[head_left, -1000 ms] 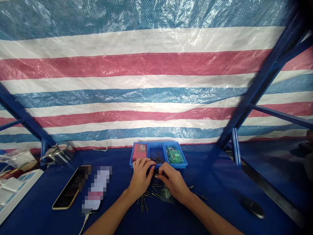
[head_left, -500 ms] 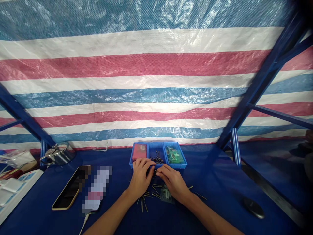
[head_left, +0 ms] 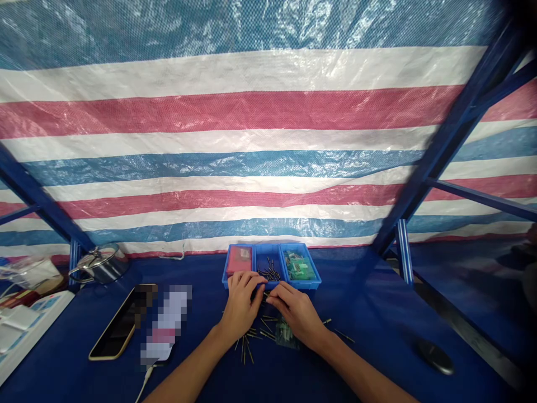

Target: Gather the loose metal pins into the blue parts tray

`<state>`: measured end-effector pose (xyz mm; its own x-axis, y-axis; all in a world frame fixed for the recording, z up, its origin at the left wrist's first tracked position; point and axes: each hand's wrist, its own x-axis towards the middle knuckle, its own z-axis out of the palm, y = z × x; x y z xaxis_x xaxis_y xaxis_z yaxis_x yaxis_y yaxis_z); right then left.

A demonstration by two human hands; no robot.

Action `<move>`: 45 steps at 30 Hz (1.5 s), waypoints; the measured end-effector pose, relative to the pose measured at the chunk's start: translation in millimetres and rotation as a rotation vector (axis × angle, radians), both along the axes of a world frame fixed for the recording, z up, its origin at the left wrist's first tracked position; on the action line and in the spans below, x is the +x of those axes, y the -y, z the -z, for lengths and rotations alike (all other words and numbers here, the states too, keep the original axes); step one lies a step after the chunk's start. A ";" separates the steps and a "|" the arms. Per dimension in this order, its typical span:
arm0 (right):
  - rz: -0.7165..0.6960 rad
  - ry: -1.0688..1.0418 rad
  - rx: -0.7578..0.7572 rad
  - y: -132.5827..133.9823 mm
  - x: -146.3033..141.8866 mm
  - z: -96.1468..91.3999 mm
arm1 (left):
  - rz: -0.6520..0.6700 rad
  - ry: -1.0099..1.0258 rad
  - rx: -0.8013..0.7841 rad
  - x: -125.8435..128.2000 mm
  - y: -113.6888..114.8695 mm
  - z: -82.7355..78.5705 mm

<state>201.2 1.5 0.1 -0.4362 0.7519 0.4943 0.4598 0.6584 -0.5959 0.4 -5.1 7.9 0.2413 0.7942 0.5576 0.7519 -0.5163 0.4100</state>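
Observation:
In front of the tray, my left hand point(head_left: 242, 301) is closed, its thumb and fingertips drawn together. My right hand point(head_left: 297, 313) pinches just to the right, its fingertips almost meeting the left ones. A thin drill bit point(head_left: 266, 294) shows in part between them; the fingers hide most of it. More drill bits point(head_left: 245, 350) lie loose under and around my hands, dark with brassy ends. Next to my right wrist is a small clear plastic bag point(head_left: 286, 336). Dark drill bits point(head_left: 272, 272) also fill part of the tray's middle compartment.
The blue three-compartment tray point(head_left: 318, 280) holds a pink block point(head_left: 239, 261) at left and green-printed bags point(head_left: 300, 267) at right. Two phones, a black one point(head_left: 119, 330) and a charging one point(head_left: 170, 319), lie left. A metal cup point(head_left: 104, 264) stands behind; a black mouse point(head_left: 435, 356) sits right.
My right fingertips have shifted very slightly at the pinch, and the small bit between my hands shows at a different angle. My left hand and the tray stay in place.

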 end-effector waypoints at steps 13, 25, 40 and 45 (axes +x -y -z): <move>0.035 -0.045 -0.060 3.5 0.4 -6.0 | 0.016 0.018 -0.024 -0.8 0.5 0.8; 0.038 -0.049 -0.038 3.4 -0.1 -6.6 | 0.019 0.026 -0.023 -0.7 0.6 0.5; 0.023 -0.040 0.072 1.1 0.7 -5.7 | 0.014 0.029 -0.025 -0.1 -0.1 0.7; 0.019 -0.081 0.001 2.8 -0.1 -6.0 | 0.021 0.035 -0.032 0.1 0.6 0.0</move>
